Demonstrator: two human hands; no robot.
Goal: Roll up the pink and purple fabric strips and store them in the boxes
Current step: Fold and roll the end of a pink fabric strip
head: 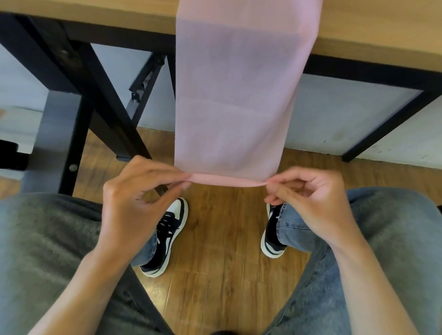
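A sheer pink fabric strip (237, 90) hangs from the wooden table top (385, 21) down over its front edge toward my lap. Its lower end is folded into a narrow rolled hem. My left hand (137, 198) pinches the left corner of that hem between thumb and fingertips. My right hand (310, 201) pinches the right corner the same way. The strip is stretched taut between both hands above the floor. No purple strip and no boxes are in view.
The table's black metal frame (98, 101) and legs stand to the left and right of the strip. Below are my knees in blue jeans, my black-and-white sneakers (167, 235) and the wooden floor (227, 281). A white wall runs behind the table.
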